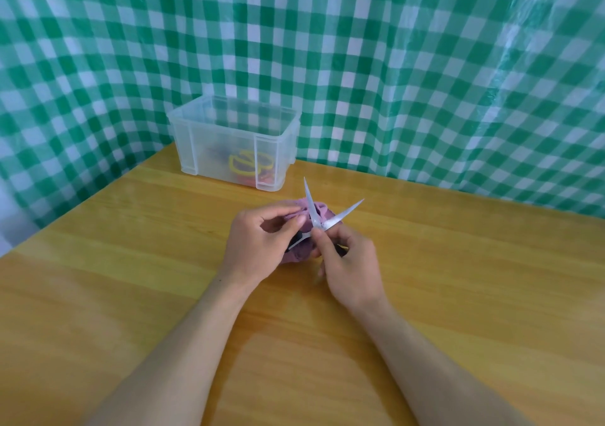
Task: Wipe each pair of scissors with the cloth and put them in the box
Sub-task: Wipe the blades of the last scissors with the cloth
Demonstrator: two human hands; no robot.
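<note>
Head view: scissors [309, 200] mid-wipe, not yet boxed.
Left hand [258, 242] pinches cloth [322, 211], right hand [350, 268] grips scissors; box [226, 131] holds yellow-handled pair [242, 164].

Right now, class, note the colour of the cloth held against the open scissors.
Purplish pink: the cloth, bunched behind the scissors, shows best in the head view.

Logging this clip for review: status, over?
Left hand grips cloth. Right hand holds scissors, blades spread, against cloth. Box behind, yellow-handled pair inside. Nothing blocking.
</note>
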